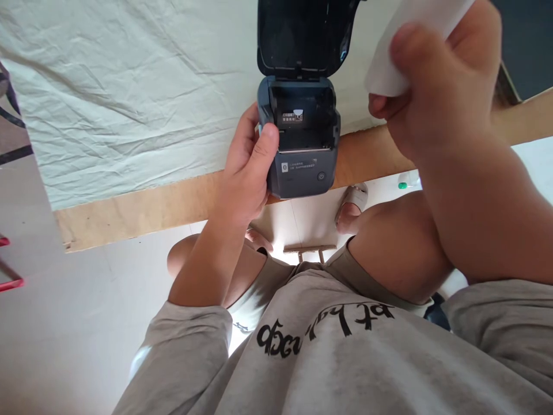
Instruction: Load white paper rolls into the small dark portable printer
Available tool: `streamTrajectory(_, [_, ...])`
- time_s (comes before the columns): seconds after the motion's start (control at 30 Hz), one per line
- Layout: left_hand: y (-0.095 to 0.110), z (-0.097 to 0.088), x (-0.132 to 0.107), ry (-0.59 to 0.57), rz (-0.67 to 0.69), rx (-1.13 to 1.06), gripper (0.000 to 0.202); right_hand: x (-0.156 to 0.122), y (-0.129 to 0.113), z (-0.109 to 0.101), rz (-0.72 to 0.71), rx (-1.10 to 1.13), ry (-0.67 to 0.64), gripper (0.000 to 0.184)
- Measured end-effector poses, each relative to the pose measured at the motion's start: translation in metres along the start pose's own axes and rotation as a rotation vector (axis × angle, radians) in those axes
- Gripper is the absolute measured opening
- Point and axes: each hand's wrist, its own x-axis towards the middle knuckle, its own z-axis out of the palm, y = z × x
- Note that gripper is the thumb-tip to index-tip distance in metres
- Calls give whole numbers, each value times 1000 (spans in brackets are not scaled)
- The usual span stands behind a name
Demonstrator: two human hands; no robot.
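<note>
Gripping a dark label printer (301,151) at frame centre, lid flipped up, left hand (246,167) wrapped around its side, right hand (436,86) pinching a white paper roll (410,40) upper right, wooden table edge (142,207) beneath.

The left hand (247,170) is reaching out at the middle, fingers curling in a grip, thumb lying straight and pointing far. The right hand (436,86) is hovering at the far right, thumb and fingers pinching together, with the right forearm (484,213) slanting back toward the near right.
</note>
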Motion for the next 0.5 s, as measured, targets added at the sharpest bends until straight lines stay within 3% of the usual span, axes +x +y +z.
streamTrajectory(0.17, [2,0,1,-21,-15,-14,35,-8,3,-8,-210,-421,-82,30])
streamTrajectory(0.33, [5,-1,-1,-52,-34,5,31,-4,13,-13,-195,-730,-172,30])
streamTrajectory(0.43, [4,-1,-1,-27,-35,0,31,-5,17,-15,-186,-827,-209,40])
streamTrajectory(0.5, [1,-3,1,-24,-30,-1,33,-9,13,-19,-253,-823,-220,51])
